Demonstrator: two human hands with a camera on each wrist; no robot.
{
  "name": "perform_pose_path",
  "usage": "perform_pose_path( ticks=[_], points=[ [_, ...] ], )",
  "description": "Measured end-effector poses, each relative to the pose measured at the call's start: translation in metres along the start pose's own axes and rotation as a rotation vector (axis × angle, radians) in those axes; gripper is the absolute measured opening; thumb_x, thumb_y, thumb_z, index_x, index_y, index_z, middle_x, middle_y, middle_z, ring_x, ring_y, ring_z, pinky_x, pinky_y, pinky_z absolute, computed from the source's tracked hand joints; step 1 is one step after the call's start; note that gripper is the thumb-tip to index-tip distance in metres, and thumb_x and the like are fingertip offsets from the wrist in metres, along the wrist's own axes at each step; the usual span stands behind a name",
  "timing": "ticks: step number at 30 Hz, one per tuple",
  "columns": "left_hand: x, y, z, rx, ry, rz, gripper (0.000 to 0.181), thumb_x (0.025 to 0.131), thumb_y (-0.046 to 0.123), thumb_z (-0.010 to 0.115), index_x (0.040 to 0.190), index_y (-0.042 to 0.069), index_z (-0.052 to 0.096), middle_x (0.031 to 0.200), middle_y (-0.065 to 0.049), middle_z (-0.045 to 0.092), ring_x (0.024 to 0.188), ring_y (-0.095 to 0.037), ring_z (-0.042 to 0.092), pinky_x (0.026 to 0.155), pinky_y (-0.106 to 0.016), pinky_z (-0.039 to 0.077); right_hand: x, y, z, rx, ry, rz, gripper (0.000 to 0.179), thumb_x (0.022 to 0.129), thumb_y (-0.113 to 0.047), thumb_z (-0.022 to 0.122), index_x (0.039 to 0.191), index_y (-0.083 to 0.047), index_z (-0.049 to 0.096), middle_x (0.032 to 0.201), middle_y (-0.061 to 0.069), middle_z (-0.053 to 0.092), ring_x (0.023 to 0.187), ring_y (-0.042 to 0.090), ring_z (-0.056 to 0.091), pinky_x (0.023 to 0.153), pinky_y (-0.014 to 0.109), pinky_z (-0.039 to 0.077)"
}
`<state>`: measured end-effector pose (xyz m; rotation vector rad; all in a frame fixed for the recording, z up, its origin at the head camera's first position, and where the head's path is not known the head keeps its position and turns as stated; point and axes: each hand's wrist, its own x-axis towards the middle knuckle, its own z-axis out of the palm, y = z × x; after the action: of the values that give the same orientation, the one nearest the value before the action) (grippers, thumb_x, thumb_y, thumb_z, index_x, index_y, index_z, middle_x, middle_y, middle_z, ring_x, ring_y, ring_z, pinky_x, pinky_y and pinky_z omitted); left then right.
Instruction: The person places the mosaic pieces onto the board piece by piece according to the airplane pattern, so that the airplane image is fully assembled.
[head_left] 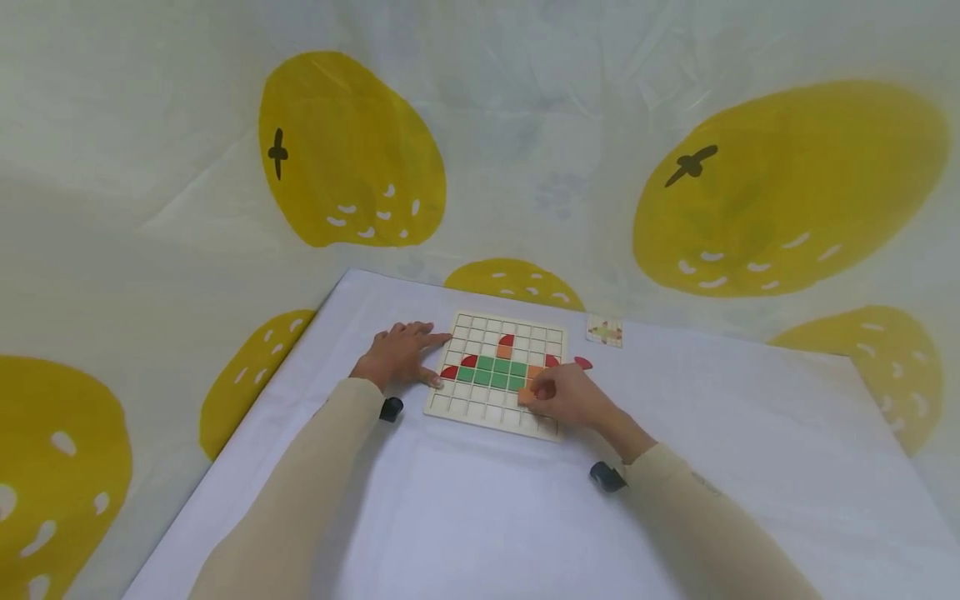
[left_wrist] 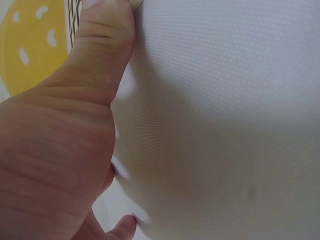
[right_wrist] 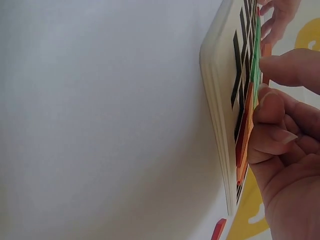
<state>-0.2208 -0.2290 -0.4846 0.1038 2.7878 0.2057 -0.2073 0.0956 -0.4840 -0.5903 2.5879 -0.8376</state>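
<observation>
A cream grid board [head_left: 457, 405] lies on the white tabletop, with green square tiles [head_left: 492, 373] in two rows on it. Red quarter-round tiles [head_left: 449, 372] and further orange tiles [head_left: 505, 352] sit around the green ones. My right hand [head_left: 572, 395] pinches an orange square tile [head_left: 525, 397] by its fingertips, low over the board just below the green rows. In the right wrist view its thumb and forefinger come together at an orange tile [right_wrist: 267, 52]. My left hand [head_left: 399, 354] rests with spread fingers at the board's left edge, its index finger and thumb touching there.
A loose red tile [head_left: 582, 363] lies just off the board's right side. Behind it, a small pattern card [head_left: 604, 331] lies near the table's back edge. A curtain with big yellow fruit prints [head_left: 352, 150] hangs behind and beside the white table [head_left: 480, 508].
</observation>
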Motion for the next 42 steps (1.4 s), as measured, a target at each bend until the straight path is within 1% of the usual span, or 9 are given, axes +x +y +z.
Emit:
perform_pose_path(
  ticks=[6, 12, 16, 19, 24, 30, 35, 42],
  points=[
    [-0.002, -0.001, 0.003, 0.005, 0.003, -0.009, 0.097, 0.077, 0.063, 0.082, 0.16, 0.05, 0.033, 0.174, -0.001, 0.028, 0.157, -0.038, 0.028, 0.125, -0.07, 0.023, 0.002, -0.007, 0.008, 0.004, -0.007, 0.018, 0.021, 0.087, -0.025, 0.086, 0.103, -0.014, 0.078, 0.082, -0.001, 0.067, 0.083, 0.018, 0.058, 0.069, 0.026, 0.052],
    [-0.009, 0.002, -0.002, 0.018, 0.007, 0.007, 0.097, 0.078, 0.063, 0.082, 0.161, 0.047, 0.033, 0.173, -0.003, 0.029, 0.157, -0.039, 0.029, 0.125, -0.069, 0.025, 0.003, -0.012, 0.013, -0.013, 0.001, 0.005, 0.019, 0.087, -0.024, 0.086, 0.102, -0.015, 0.079, 0.081, -0.001, 0.066, 0.081, 0.018, 0.058, 0.067, 0.026, 0.051],
    [-0.01, 0.003, -0.002, 0.025, 0.0, 0.008, 0.098, 0.078, 0.064, 0.081, 0.161, 0.047, 0.032, 0.174, -0.003, 0.029, 0.157, -0.039, 0.029, 0.125, -0.069, 0.026, 0.006, -0.014, 0.017, -0.015, 0.002, -0.011, 0.019, 0.087, -0.024, 0.085, 0.103, -0.015, 0.079, 0.081, -0.002, 0.066, 0.081, 0.017, 0.058, 0.068, 0.026, 0.052],
    [-0.008, 0.002, -0.002, 0.025, -0.001, 0.006, 0.098, 0.077, 0.065, 0.081, 0.161, 0.048, 0.032, 0.174, -0.002, 0.029, 0.157, -0.039, 0.029, 0.125, -0.068, 0.026, 0.008, -0.016, 0.02, -0.014, 0.002, -0.021, 0.02, 0.087, -0.023, 0.085, 0.104, -0.015, 0.079, 0.081, -0.002, 0.066, 0.082, 0.017, 0.058, 0.069, 0.026, 0.052],
    [-0.004, 0.0, -0.002, 0.021, -0.004, 0.001, 0.099, 0.076, 0.066, 0.081, 0.16, 0.05, 0.032, 0.174, -0.001, 0.028, 0.157, -0.038, 0.029, 0.126, -0.068, 0.025, 0.01, -0.02, 0.023, 0.002, 0.003, -0.004, 0.018, 0.088, -0.023, 0.085, 0.103, -0.015, 0.079, 0.081, -0.001, 0.065, 0.083, 0.018, 0.058, 0.067, 0.027, 0.051],
    [-0.002, 0.0, -0.002, 0.016, -0.007, 0.002, 0.1, 0.076, 0.066, 0.082, 0.16, 0.05, 0.032, 0.174, -0.001, 0.029, 0.157, -0.037, 0.029, 0.126, -0.067, 0.025, 0.012, -0.026, 0.026, -0.028, 0.007, -0.002, 0.017, 0.089, -0.025, 0.084, 0.103, -0.016, 0.079, 0.083, -0.001, 0.065, 0.085, 0.018, 0.058, 0.069, 0.027, 0.051],
    [0.0, 0.0, -0.002, 0.01, -0.015, -0.006, 0.1, 0.075, 0.065, 0.083, 0.16, 0.05, 0.032, 0.174, 0.0, 0.028, 0.158, -0.036, 0.029, 0.127, -0.067, 0.024, 0.014, -0.03, 0.029, -0.052, 0.01, -0.006, 0.016, 0.09, -0.023, 0.081, 0.104, -0.016, 0.079, 0.083, -0.003, 0.065, 0.085, 0.017, 0.058, 0.07, 0.027, 0.051],
    [0.001, 0.0, -0.003, 0.012, -0.026, -0.007, 0.1, 0.076, 0.065, 0.083, 0.16, 0.05, 0.031, 0.174, 0.0, 0.028, 0.157, -0.036, 0.029, 0.126, -0.068, 0.024, 0.014, -0.036, 0.031, -0.056, 0.022, 0.006, 0.016, 0.089, -0.023, 0.081, 0.103, -0.014, 0.079, 0.083, -0.002, 0.065, 0.084, 0.017, 0.058, 0.07, 0.027, 0.051]
  ],
)
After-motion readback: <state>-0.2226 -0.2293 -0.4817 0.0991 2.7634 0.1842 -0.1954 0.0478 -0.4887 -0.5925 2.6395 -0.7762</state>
